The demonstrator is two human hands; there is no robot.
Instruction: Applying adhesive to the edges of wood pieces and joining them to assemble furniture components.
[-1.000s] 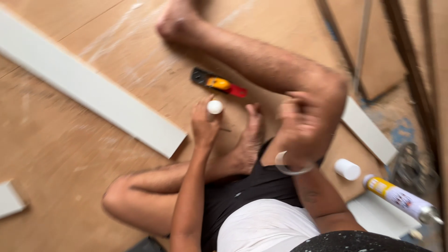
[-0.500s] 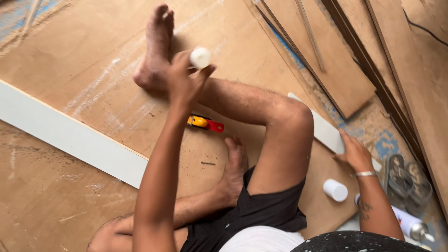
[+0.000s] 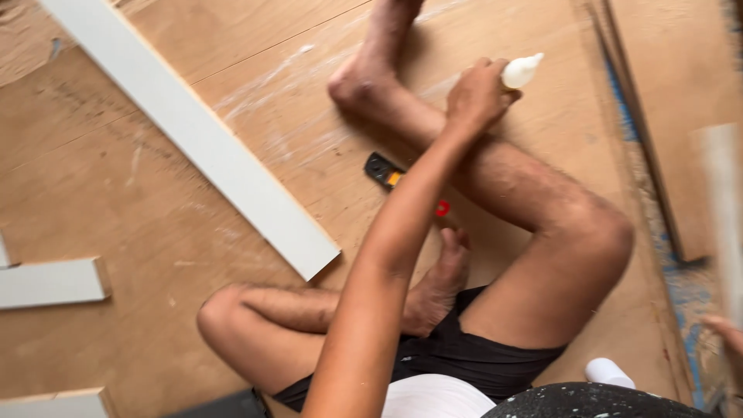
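In the head view, the left hand point(image 3: 474, 97) is stretched out over the raised shin, fingers curled tight around a small white glue bottle point(image 3: 521, 71) whose nozzle pokes out to the right. The right hand point(image 3: 727, 333) shows only at the frame's right edge, blurred; I cannot tell its opening. A black-and-yellow utility knife point(image 3: 385, 170) lies on the plywood floor point(image 3: 116, 193) beside a long white board point(image 3: 193, 143).
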